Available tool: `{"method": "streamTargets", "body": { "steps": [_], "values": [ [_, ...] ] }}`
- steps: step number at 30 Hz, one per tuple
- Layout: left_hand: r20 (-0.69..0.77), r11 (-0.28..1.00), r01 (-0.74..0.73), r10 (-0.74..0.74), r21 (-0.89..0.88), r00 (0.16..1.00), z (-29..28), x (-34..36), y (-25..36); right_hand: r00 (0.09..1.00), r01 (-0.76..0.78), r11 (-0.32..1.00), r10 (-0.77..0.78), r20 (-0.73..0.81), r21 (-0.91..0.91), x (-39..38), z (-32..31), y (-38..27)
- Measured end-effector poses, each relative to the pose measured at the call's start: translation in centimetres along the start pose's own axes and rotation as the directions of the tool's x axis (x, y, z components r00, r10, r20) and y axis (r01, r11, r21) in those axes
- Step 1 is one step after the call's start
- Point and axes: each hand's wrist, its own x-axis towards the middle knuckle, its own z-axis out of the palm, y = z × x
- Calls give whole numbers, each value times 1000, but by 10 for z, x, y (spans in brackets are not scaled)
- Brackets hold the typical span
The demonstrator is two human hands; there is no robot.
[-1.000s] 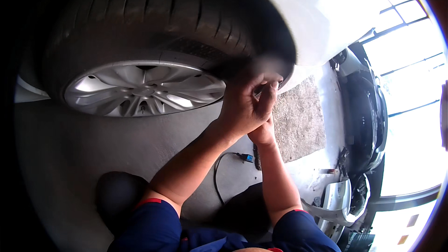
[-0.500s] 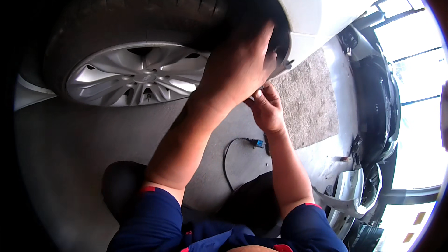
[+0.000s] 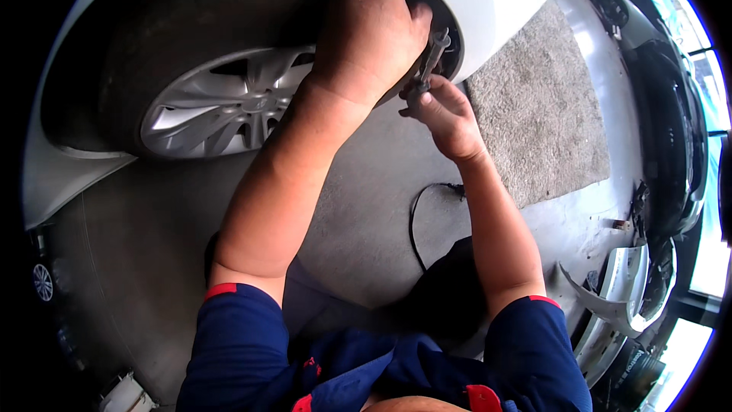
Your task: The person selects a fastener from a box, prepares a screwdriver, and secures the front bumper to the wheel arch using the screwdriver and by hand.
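Note:
My left hand (image 3: 370, 38) reaches up into the wheel arch of a white car (image 3: 496, 0), between the tyre (image 3: 198, 23) and the arch edge. Its back faces me; most of its fingers are lost in shadow. Just below and to the right, my right hand (image 3: 451, 116) pinches the lower end of a slim dark metal tool (image 3: 433, 57). The tool points upward, its narrow tip near the arch edge. I cannot make out its exact kind. Left of my hands is the silver multi-spoke wheel rim (image 3: 263, 103).
A grey mat (image 3: 541, 107) lies on the concrete floor to the right. A black cable (image 3: 413, 221) curves between my arms. Along the right stand a black bumper (image 3: 667, 137) and white bumper pieces (image 3: 625, 290). Another wheel (image 3: 43, 282) shows far left.
The view has shifted, and more of the mat and floor shows. The dark tool in my right hand now stands in plain sight; before, my left hand largely hid that spot.

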Motion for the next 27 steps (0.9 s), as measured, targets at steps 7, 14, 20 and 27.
{"method": "streamTargets", "body": {
  "steps": [7,14,20,27],
  "values": [
    [-292,973,-18,-51,-229,955,12,1,11,1000,26,999,-26,10,20,1,-2,4],
    [-133,934,91,-144,-345,981,14,-1,9,1000,29,999,-29,-8,31,2,-2,4],
    [113,836,190,-153,-514,982,-6,3,17,1000,7,1000,-7,-15,10,5,-7,7],
    [187,806,68,53,-588,981,-17,7,1,1000,11,1000,-11,-1,7,4,-5,4]
  ]
}}
